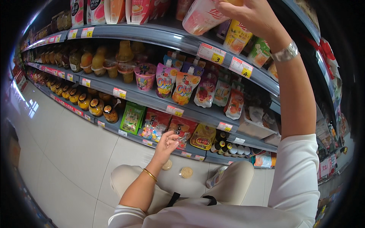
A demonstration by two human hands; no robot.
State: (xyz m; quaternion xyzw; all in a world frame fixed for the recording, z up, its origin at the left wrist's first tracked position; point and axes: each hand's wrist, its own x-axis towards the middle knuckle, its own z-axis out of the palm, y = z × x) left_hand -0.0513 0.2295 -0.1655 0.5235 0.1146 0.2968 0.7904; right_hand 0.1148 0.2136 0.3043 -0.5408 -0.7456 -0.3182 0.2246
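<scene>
My right hand point(255, 18), raised to the upper shelf, grips a pink-and-white drink cup point(204, 18) that tilts over the shelf's front edge. Beneath that hand stand a yellow cup point(237, 37) and a green-and-white cup point(260, 52). Lower down, my left hand point(166, 146) hovers with loosely bent fingers and nothing visible in it. It is in front of red candy bags point(183, 129) on the bottom shelf; whether it touches them I cannot tell. Two small round containers with gold-coloured lids point(186, 172) stand on the floor between my knees.
Spouted jelly pouches point(184, 89) and jars of fruit point(97, 60) line the middle shelf. Along the bottom are yellow-filled jars point(96, 106), a green bag point(132, 117), a yellow tray pack point(202, 136) and dark bottles point(218, 146). Shelf edges point(152, 34) jut out above my left hand.
</scene>
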